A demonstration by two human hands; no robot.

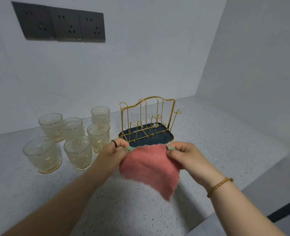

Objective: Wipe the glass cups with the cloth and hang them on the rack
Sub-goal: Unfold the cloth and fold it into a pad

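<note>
Cloth: square pink terry cloth [149, 167], held up above the speckled grey countertop [217, 150], hanging from its top corners.
Left hand [114, 151]: pinched closed on the cloth's left corner.
Right hand [183, 155]: pinched closed on the right corner.
Cups: six embossed clear glass cups [78, 152], upright at 10 o'clock from the cloth.
Rack: gold wire rack on dark tray [147, 120], at 12 o'clock, no cups on it.

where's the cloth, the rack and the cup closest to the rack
cloth [149, 166]: head view, middle of the pink face, held up between both hands.
rack [147, 116]: head view, on a gold upright wire.
cup closest to the rack [99, 136]: head view, on its patterned glass wall.
</note>
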